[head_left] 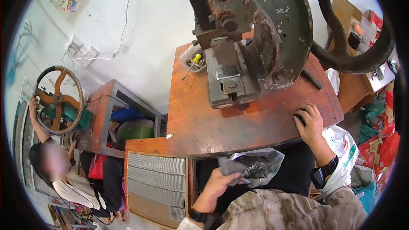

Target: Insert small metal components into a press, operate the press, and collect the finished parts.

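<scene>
Currently: my left hand (216,183), gripping grey ridged pieces (230,168) by the bag (276,158), presumably to catch strays; right hand (311,124), fingers curled on tabletop (238,130), hold unclear.

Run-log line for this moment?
left hand: holding grey ridged piece at clear plastic bag of metal parts | right hand: on wooden bench | green press: on bench

A workshop: a worn green hand press (294,30) stands on the wooden table (191,121) near a yellow-handled screwdriver (196,58), and a co-worker (79,191) grips a spoked handwheel (58,98).
</scene>
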Demonstrator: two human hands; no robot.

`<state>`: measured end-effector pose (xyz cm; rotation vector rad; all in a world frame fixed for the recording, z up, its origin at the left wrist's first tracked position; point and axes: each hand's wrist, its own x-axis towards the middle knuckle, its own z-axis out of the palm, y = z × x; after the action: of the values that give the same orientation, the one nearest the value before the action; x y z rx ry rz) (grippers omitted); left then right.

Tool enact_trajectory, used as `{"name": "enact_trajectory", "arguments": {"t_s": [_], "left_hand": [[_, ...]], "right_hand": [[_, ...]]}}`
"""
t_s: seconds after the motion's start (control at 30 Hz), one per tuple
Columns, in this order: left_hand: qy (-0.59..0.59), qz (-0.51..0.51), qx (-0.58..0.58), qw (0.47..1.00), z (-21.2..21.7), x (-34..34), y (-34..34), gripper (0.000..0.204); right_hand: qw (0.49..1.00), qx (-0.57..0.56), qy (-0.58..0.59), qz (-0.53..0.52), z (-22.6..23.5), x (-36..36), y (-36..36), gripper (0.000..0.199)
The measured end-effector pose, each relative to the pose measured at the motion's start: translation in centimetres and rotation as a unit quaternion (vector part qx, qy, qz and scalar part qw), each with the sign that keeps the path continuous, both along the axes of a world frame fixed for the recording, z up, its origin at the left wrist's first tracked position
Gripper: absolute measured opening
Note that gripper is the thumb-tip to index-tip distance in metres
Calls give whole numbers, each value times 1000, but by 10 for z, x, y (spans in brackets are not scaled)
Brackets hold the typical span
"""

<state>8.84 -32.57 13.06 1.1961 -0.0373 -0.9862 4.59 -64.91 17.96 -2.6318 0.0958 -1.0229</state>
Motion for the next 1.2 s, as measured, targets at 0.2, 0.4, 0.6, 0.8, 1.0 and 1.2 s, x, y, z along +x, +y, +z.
{"name": "enact_trajectory", "arguments": {"t_s": [0.2, 0.4, 0.6, 0.8, 1.0, 1.2], "left_hand": [[-375, 105, 374, 842, -75, -17, 32, 49], [-364, 351, 669, 545, -101, -81, 249, 41], [-365, 108, 723, 576, -114, -133, 285, 41], [-225, 200, 557, 774, -68, -110, 279, 41], [-189, 222, 504, 813, -90, -109, 303, 54], [-243, 138, 586, 760, -73, -111, 281, 51]], "right_hand": [[1000, 7, 8, -29, -14, -6, -8, 14], [1000, -12, 19, -15, -20, -4, -16, 11], [999, -14, 39, -12, -27, -3, -21, 11], [999, -22, 41, -20, -32, -4, -27, 11], [999, -16, 38, -21, -33, -5, -26, 11], [999, -16, 41, -26, -33, -8, -27, 10]]}}
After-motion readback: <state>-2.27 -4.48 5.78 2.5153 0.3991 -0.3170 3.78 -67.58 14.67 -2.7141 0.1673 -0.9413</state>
